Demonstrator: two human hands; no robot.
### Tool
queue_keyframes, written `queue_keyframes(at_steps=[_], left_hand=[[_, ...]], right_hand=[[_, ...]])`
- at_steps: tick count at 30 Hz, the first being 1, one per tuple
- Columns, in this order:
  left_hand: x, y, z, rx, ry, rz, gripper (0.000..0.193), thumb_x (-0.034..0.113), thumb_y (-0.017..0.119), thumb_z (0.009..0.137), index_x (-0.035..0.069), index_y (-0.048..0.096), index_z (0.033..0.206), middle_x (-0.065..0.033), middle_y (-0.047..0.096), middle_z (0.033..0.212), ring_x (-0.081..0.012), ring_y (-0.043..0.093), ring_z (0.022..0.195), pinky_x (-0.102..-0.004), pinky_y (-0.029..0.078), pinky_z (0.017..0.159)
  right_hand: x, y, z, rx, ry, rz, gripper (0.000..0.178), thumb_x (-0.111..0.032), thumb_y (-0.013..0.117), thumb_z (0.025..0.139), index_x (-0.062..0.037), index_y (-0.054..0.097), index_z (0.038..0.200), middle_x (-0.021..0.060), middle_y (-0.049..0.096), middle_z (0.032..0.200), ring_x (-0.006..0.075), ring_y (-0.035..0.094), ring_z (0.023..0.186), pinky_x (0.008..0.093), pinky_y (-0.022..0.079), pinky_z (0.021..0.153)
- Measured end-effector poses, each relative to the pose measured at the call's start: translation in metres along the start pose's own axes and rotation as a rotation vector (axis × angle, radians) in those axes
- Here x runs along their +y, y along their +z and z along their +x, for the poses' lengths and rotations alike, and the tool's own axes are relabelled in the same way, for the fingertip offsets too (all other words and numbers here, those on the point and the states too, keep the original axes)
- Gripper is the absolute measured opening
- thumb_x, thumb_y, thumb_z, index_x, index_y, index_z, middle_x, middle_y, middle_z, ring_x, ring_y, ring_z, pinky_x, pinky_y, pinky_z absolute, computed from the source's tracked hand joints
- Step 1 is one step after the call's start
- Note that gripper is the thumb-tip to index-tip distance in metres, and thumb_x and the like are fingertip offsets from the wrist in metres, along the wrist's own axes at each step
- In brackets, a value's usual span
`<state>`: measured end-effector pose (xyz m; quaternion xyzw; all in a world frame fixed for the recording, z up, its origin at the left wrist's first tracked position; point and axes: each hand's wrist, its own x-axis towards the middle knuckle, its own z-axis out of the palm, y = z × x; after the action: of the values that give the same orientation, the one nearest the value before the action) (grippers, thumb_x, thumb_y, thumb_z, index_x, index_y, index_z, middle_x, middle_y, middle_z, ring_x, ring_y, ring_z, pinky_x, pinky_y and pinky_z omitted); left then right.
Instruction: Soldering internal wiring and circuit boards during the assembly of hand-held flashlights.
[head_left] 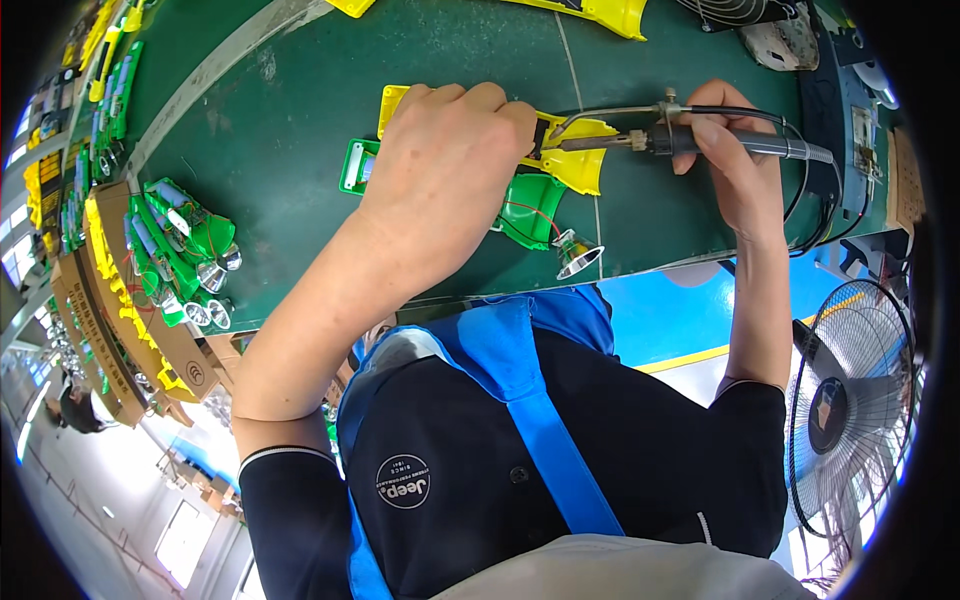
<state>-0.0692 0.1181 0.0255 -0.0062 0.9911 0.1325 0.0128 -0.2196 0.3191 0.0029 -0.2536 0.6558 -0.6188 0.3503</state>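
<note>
Over the yellow shell [582, 174], the left hand [452, 155] curls; I can't tell what it pinches. Right of the shell, the right hand [735, 155] pinches the iron [664, 140]. Below it, the green shell [535, 200] has a wired cup [578, 256]; the yellow one shows none, so looks unfinished.

Both arms raised, hands apart in the upper frame

Left forearm [325, 300]: bare, running diagonally from the lower left to the upper centre. Left wrist [385, 235] slightly bent. Left hand [455, 150] back upward, knuckles [480, 100] toward the upper edge, fingers curled under; fingertips hidden from view.

Right forearm [755, 310]: bare, near vertical at the right of the frame. Right hand [725, 145] at upper right, thumb [722, 140] and fingers bent and closed in a pinching grip, directed toward the left.
</note>
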Motion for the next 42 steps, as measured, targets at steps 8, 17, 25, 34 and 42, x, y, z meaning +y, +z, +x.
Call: queue_keyframes(at_steps=[8,17,25,34,42], left_hand=[[0.0,-0.003,0.003,-0.043,-0.026,-0.033,0.008,0.011,0.051,0.081,0.005,0.056,0.077,-0.0078,0.055,0.076,-0.0272,0.055,0.076,-0.0373,0.041,0.072],[0.001,-0.003,0.003,-0.044,-0.014,-0.049,0.008,0.009,0.052,0.08,0.004,0.056,0.076,-0.0086,0.054,0.074,-0.0276,0.054,0.075,-0.0375,0.041,0.071],[0.0,-0.001,0.001,0.003,0.004,-0.058,0.007,0.008,0.053,0.08,0.004,0.056,0.075,-0.009,0.055,0.073,-0.0278,0.054,0.073,-0.0376,0.041,0.07],[-0.001,0.001,0.002,0.01,0.018,-0.054,0.008,0.009,0.053,0.079,0.003,0.057,0.075,-0.0096,0.055,0.074,-0.0284,0.056,0.074,-0.0384,0.042,0.069],[-0.003,0.001,0.002,0.012,0.046,-0.068,0.011,0.009,0.053,0.079,0.002,0.06,0.074,-0.0125,0.058,0.073,-0.0312,0.058,0.071,-0.0405,0.043,0.067]], right_hand=[[-0.004,0.004,0.008,-0.087,0.023,-0.122,0.023,-0.019,0.059,0.081,0.0032,0.054,0.085,0.0059,0.055,0.067,0.0093,0.053,0.059,0.0211,0.041,0.057],[-0.002,0.003,0.006,-0.117,-0.016,-0.092,0.015,-0.011,0.062,0.081,0.0012,0.055,0.086,0.0035,0.059,0.071,0.0061,0.056,0.062,0.0178,0.043,0.057],[0.004,-0.007,-0.016,0.066,-0.093,0.013,0.02,-0.014,0.061,0.08,0.0034,0.055,0.089,0.0079,0.059,0.076,0.0116,0.057,0.064,0.0211,0.045,0.06],[0.024,0.042,-0.025,0.184,-0.48,-0.115,0.032,-0.019,0.054,0.09,0.0009,0.038,0.109,0.018,0.062,0.083,0.0234,0.064,0.082,0.0349,0.048,0.081],[0.03,0.059,-0.028,0.105,-0.642,-0.291,0.029,-0.018,0.055,0.09,-0.0013,0.04,0.108,0.0161,0.061,0.088,0.0207,0.062,0.085,0.034,0.042,0.088]])
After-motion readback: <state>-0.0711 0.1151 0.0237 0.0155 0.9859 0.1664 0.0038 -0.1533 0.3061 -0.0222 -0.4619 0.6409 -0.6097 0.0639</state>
